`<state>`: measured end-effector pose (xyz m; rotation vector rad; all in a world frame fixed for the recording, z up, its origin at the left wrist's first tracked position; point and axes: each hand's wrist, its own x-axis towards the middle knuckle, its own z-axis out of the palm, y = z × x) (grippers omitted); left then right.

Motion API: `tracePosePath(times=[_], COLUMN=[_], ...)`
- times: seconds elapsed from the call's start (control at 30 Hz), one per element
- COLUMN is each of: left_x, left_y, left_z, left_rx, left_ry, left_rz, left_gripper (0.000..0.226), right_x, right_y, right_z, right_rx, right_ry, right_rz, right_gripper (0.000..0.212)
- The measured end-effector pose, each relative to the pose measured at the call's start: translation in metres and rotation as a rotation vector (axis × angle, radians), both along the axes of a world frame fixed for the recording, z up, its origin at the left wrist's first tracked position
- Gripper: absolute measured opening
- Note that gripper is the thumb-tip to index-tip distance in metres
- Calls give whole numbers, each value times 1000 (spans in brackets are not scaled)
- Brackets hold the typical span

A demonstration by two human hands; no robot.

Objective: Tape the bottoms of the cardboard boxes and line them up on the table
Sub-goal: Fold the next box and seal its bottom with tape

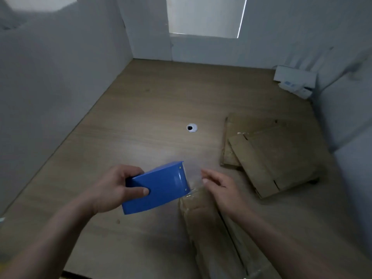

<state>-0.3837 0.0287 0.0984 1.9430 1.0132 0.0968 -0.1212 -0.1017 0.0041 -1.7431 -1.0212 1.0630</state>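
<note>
Fingers of my left hand (pixel 112 191) grip the tape dispenser (pixel 159 188), right hand (pixel 220 187) slack: unheld, the box (pixel 203 220) may skid across the desk (pixel 141 117).

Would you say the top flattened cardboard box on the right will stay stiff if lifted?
The top flattened box is probably light, being a thin sheet. It likely flexes along its visible creases, and may slide off the box beneath.
</note>
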Motion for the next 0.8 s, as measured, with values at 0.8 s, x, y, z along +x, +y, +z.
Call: tracePosePath(times=[0.8], left_x=[24], left_y=[15], left_z=[-13], left_rx=[-199], left_ry=[-220], left_rz=[-67], left_gripper=[55], right_x=[54], right_y=[-2], right_z=[27], right_rx=[-12], right_ry=[195], right_rz=[-226], right_gripper=[11])
